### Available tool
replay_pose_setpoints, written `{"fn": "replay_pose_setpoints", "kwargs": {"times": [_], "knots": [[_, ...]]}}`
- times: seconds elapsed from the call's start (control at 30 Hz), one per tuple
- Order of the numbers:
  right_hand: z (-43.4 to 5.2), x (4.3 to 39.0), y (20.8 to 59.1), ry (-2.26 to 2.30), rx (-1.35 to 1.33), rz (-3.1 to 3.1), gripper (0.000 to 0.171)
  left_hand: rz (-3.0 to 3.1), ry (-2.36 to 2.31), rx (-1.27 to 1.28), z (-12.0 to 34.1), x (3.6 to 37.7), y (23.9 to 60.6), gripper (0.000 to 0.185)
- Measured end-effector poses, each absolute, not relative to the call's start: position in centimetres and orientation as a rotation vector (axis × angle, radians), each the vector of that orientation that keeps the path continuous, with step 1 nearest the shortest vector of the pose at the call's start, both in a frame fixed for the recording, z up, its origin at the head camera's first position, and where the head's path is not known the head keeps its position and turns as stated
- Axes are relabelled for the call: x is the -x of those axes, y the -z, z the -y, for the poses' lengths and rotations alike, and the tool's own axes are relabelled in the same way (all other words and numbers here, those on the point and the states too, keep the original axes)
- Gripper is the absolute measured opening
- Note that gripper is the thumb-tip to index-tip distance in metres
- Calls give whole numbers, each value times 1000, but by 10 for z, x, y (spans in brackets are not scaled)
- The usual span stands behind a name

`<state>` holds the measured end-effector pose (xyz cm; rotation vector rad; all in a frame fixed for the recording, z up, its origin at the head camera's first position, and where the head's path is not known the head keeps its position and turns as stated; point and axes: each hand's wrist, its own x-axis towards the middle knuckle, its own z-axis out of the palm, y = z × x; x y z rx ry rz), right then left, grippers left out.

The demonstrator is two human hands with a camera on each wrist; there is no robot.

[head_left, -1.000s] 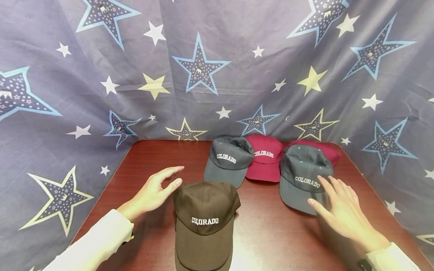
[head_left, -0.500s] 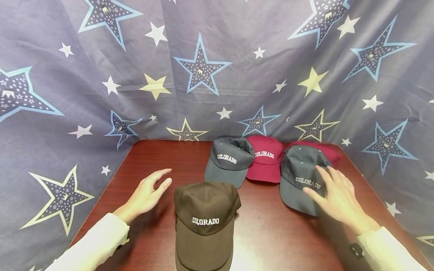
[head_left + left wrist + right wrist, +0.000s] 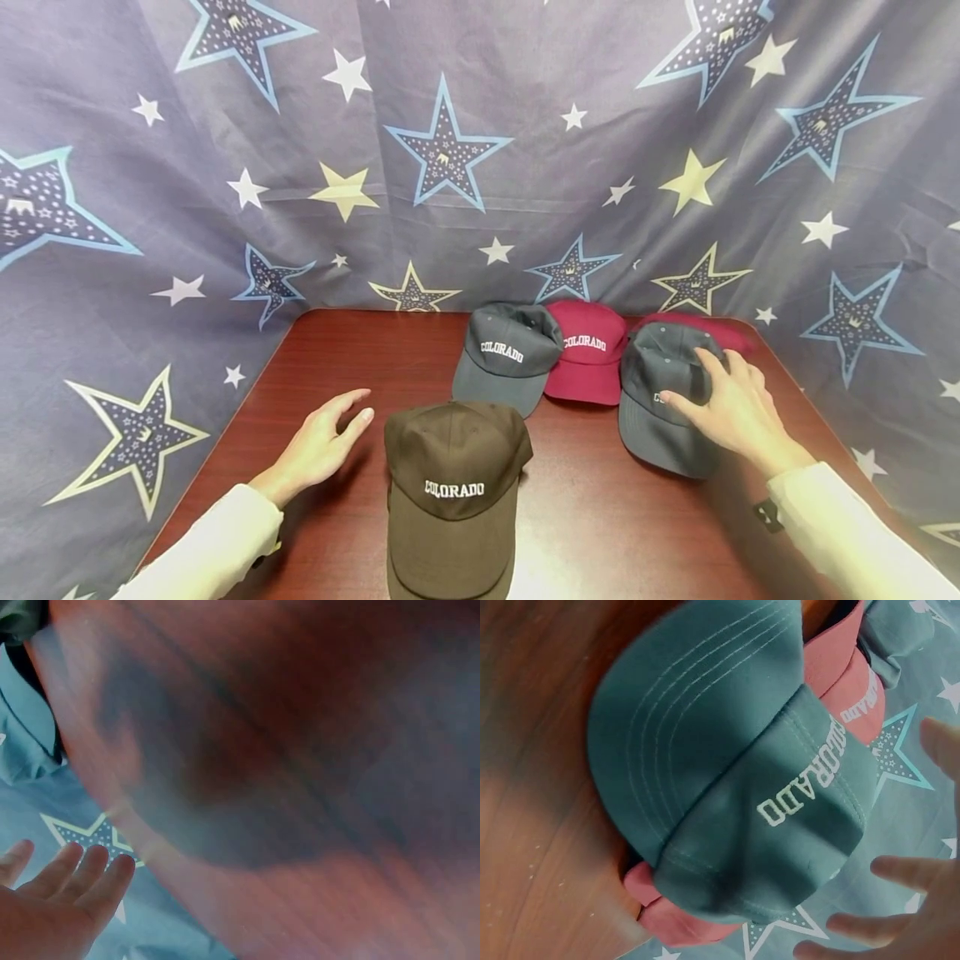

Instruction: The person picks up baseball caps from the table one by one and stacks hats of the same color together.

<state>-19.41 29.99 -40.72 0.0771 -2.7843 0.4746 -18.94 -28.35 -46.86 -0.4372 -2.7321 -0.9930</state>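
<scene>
My right hand (image 3: pixel 738 408) is held with fingers spread above a dark grey baseball cap (image 3: pixel 656 433) at the right of the table. In the right wrist view the fingers stand apart from that cap's (image 3: pixel 780 780) crown, holding nothing. My left hand (image 3: pixel 317 442) hovers with relaxed fingers to the left of a brown baseball cap (image 3: pixel 453 533) at the front. The left wrist view shows the same hand (image 3: pixel 60 907) with nothing in it. "COLORADO" is stitched on the caps. Part of the lettering on the right grey cap is hidden by my thumb in the head view.
A second grey cap (image 3: pixel 501 354) and a red cap (image 3: pixel 585 358) sit side by side at the back. Another red cap (image 3: pixel 686 321) lies partly hidden behind the right grey one. A star-patterned cloth (image 3: pixel 442 242) hangs behind the reddish wooden table (image 3: pixel 345 342).
My right hand has moved left and further over the right grey cap, with fingers bending slightly. My left hand has drawn back to the left, away from the brown cap.
</scene>
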Motion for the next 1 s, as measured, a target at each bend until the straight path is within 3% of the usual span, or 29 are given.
{"fn": "replay_pose_setpoints", "kwargs": {"times": [0.5, 1.0], "knots": [[-300, 211, 414, -489, -20, 2908, 97, 2737, 1028, 408, 285, 185, 473, 50], [-303, 216, 424, -518, -78, 2833, 69, 2741, 1025, 419, 283, 187, 473, 50]]}}
